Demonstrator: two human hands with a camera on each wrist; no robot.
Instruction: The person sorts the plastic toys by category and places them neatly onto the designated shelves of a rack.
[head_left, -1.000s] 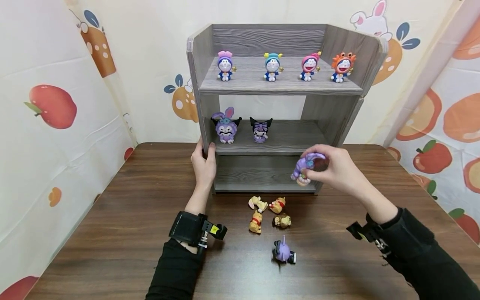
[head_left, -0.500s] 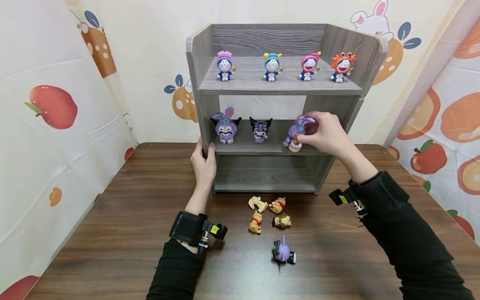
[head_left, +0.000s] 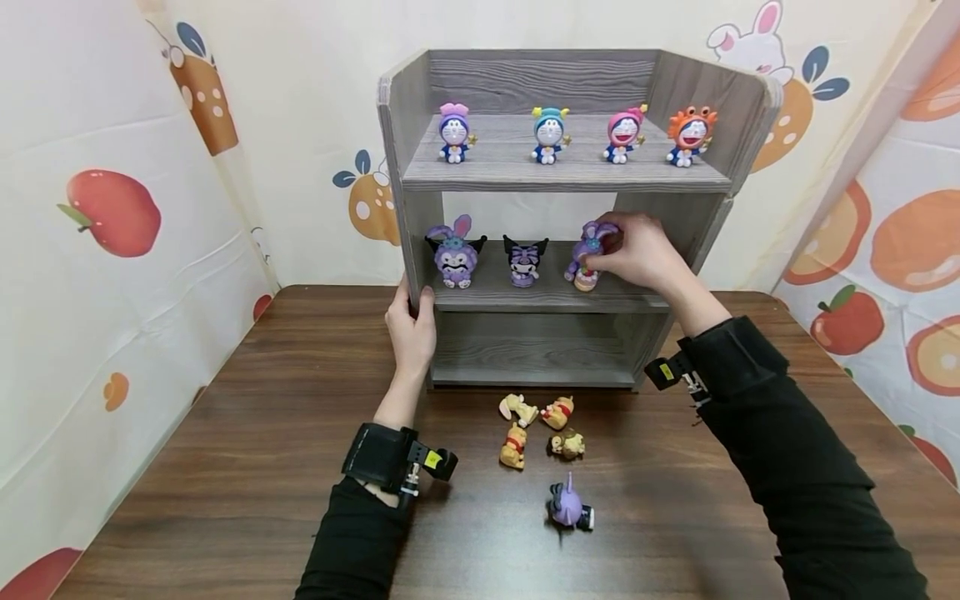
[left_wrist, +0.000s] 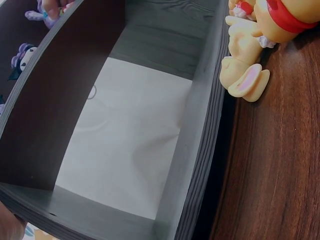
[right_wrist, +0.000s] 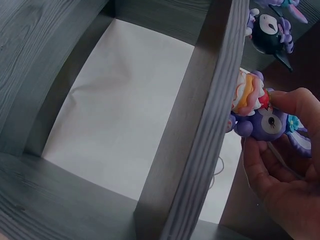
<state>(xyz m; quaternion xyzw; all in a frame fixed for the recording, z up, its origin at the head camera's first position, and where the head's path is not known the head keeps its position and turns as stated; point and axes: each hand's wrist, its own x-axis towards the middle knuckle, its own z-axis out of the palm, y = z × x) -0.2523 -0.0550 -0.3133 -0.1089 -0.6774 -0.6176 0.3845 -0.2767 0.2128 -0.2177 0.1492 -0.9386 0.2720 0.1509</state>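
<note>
My right hand (head_left: 645, 254) pinches a purple rabbit-eared figurine (head_left: 581, 258) at the right part of the middle shelf. In the right wrist view this figurine (right_wrist: 261, 121) holds a striped cake (right_wrist: 248, 95) with a red strawberry, and lies between thumb and fingers at the shelf edge. My left hand (head_left: 411, 337) grips the left side panel of the grey wooden shelf unit (head_left: 566, 183). To the left on the middle shelf stand a purple figurine with black horns and rabbit ears (head_left: 455, 262) and a smaller black-and-purple figurine (head_left: 522, 262).
Several hooded blue-and-white figurines, such as a crab-hatted one (head_left: 688, 137), stand along the top shelf. On the brown table (head_left: 300, 467) before the unit lie a cream long-eared figurine (head_left: 517, 409), yellow bear figurines (head_left: 513, 447), a brownish one (head_left: 567, 444) and a purple-black one (head_left: 568, 506).
My right hand has lifted the rabbit-eared figurine from in front of the lower shelf, up and leftward to the middle shelf. The left hand keeps its grip on the panel.
</note>
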